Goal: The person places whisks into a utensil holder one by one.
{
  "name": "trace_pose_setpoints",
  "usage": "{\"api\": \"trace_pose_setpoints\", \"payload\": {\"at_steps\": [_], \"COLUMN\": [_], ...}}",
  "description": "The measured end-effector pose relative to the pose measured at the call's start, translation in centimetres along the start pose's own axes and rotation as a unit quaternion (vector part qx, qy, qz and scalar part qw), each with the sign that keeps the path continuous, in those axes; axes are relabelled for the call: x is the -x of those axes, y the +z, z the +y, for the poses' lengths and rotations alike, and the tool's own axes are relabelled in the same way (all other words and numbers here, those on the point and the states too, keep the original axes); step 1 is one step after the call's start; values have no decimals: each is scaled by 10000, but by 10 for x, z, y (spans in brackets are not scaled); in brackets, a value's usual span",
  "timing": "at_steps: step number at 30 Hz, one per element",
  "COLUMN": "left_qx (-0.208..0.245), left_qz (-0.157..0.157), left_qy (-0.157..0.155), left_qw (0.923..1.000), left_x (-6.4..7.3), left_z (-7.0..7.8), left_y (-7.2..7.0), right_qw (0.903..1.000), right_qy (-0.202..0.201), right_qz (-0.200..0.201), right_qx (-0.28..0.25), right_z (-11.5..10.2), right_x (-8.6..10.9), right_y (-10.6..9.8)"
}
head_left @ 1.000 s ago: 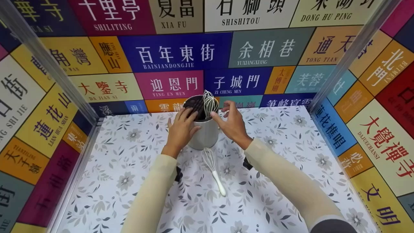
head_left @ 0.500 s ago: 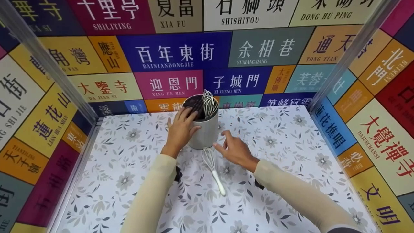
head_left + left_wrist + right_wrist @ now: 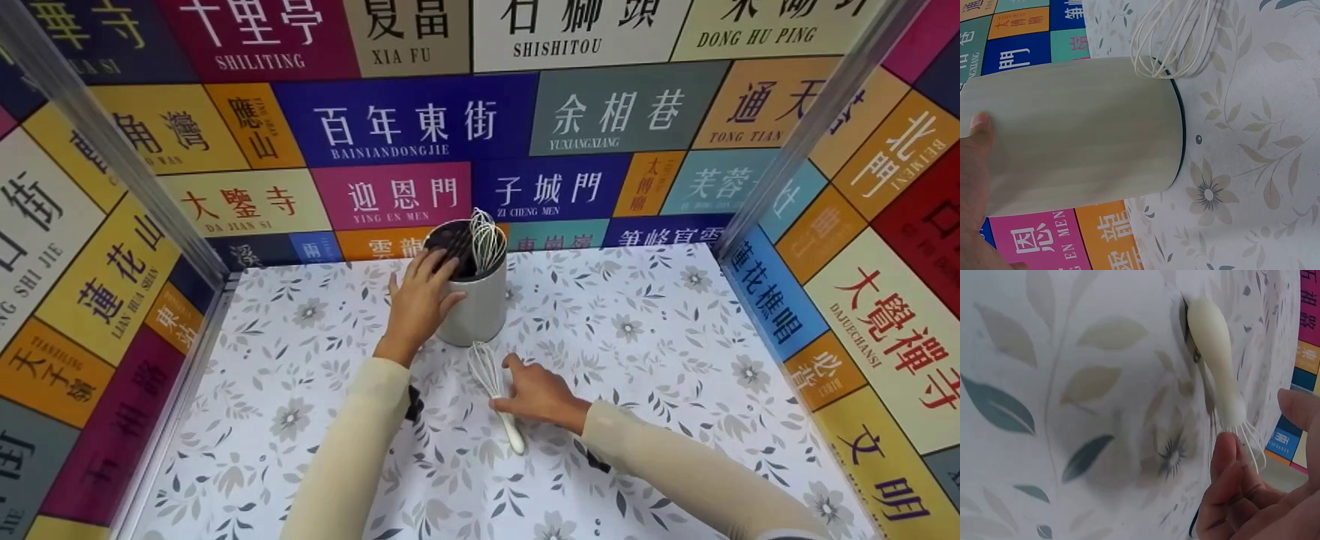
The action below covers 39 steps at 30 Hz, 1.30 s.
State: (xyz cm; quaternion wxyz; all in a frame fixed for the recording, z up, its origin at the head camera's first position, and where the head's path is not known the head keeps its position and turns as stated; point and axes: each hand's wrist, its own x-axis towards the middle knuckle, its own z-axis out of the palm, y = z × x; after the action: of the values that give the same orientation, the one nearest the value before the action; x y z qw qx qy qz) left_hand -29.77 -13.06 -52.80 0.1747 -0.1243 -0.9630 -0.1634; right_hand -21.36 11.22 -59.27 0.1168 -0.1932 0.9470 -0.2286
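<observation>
A light grey utensil holder (image 3: 478,311) stands upright at the back of the table. My left hand (image 3: 420,301) grips its near left rim, fingers over the edge and thumb (image 3: 981,125) along the outer wall. Inside it are a wire whisk (image 3: 491,246), head up, and a dark slotted piece (image 3: 441,238) partly covered by my left fingers. In front of the holder lies a second whisk with a white handle (image 3: 513,436). My right hand (image 3: 544,394) is at its neck, where wires meet the handle (image 3: 1213,337); thumb and fingers are spread apart there.
A white tablecloth (image 3: 300,360) with grey leaves and flowers covers the table. Colourful panels with place names (image 3: 405,124) wall in the back and both sides, with clear edge strips (image 3: 802,112) at the corners.
My right hand has come away from the whisk in the holder and moved down toward me, to the whisk on the table. The left hand has stayed on the holder.
</observation>
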Motion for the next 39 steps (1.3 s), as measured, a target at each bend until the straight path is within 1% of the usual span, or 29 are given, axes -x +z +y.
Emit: {"api": "trace_pose_setpoints", "payload": {"at_steps": [3, 8, 16, 20, 25, 34, 39], "left_qx": [-12, 19, 87, 74, 83, -51, -26], "left_qz": [-1, -4, -18, -3, 54, -97, -42], "left_qy": [13, 3, -13, -12, 20, -33, -8], "left_qw": [10000, 10000, 10000, 10000, 9999, 9999, 10000], "left_x": [0, -1, -1, -1, -1, -1, -1], "left_z": [-1, 0, 0, 0, 0, 0, 0], "left_y": [0, 0, 0, -1, -1, -2, -2], "right_qw": [10000, 9996, 9994, 9994, 9994, 9985, 9973], "right_qy": [6, 2, 124, 98, -84, -423, -547], "right_qz": [-54, -152, -139, -162, -92, 73, 153], "right_qx": [-12, -233, -280, -275, -319, -340, -466], "right_z": [0, 1, -1, -1, 0, 1, -1], "right_x": [4, 9, 10, 10, 11, 11, 10], "right_y": [7, 17, 23, 26, 30, 31, 29]}}
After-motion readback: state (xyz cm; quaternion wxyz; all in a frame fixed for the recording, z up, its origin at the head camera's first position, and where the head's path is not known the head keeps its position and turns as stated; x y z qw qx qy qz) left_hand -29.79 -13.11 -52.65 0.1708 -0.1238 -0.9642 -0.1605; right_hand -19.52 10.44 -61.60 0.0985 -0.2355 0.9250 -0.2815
